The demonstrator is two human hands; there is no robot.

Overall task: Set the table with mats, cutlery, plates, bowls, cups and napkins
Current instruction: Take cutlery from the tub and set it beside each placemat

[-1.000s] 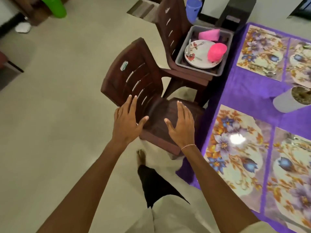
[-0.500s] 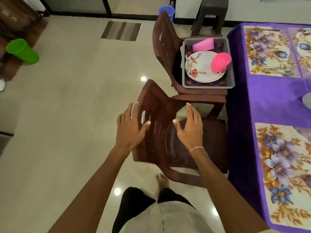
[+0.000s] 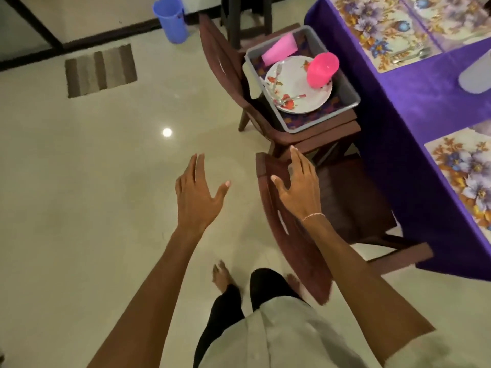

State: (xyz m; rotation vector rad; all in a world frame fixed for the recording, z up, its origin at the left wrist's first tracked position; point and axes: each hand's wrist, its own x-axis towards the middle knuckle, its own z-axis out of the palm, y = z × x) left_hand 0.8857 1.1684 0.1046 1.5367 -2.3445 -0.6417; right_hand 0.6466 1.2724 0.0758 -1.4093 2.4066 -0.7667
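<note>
A grey tray [image 3: 350, 95] rests on the seat of the far brown chair [image 3: 220, 67]. In it lie a floral white plate [image 3: 297, 86] with cutlery [image 3: 276, 83] on it, a pink cup [image 3: 321, 70] on its side and a folded pink napkin [image 3: 279, 49]. Floral mats [image 3: 382, 30] lie on the purple tablecloth [image 3: 414, 94], one with cutlery [image 3: 411, 55] on it. My left hand [image 3: 198, 195] hovers over the floor, fingers spread, holding nothing. My right hand [image 3: 299, 187] is open above the backrest of the near brown chair [image 3: 289, 235].
A second floral mat [image 3: 465, 171] lies at the table's right edge. A white pot [image 3: 475, 75] stands on the cloth. On the floor are a blue jug [image 3: 171, 18] by the wall and a striped rug [image 3: 101, 70]. My bare feet stand behind the near chair.
The view has swung left and forward, so the tray chair is closer. Both hands have left the near chair's backrest; my left hand is now over bare floor.
</note>
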